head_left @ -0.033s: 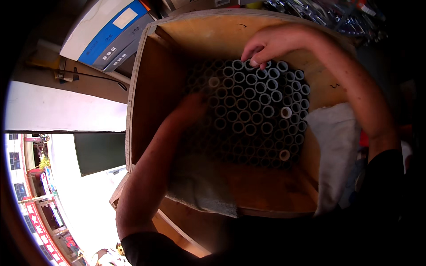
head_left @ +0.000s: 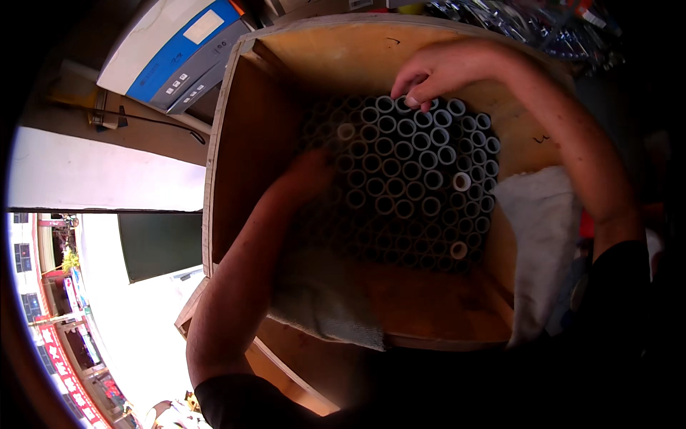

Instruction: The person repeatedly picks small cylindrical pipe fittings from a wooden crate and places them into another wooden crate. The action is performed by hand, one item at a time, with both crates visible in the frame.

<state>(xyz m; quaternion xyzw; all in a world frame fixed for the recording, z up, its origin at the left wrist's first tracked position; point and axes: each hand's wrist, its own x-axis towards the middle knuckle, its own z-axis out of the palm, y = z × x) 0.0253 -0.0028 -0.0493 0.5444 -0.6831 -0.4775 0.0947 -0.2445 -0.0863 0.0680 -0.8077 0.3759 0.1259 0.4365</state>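
A deep wooden box [head_left: 400,43] holds many round grey tubes [head_left: 411,170], standing upright with open ends facing up. At the far edge of the tubes is my right hand [head_left: 443,71], thumb and fingers closed at the rim of one tube [head_left: 402,104]. My left hand [head_left: 311,174] reaches into the shaded left part of the box, over or beside the tubes. Its fingers are too dark and blurred to make out. Lighter rings show at a few tubes, such as the whitish tube [head_left: 461,182] on the right.
A light cloth [head_left: 536,229] drapes over the box's right side, a greyish cloth [head_left: 325,304] over its near edge. Beyond the far left corner stands a white, blue and grey machine [head_left: 182,53]. Shiny plastic-wrapped items [head_left: 532,32] lie behind the box.
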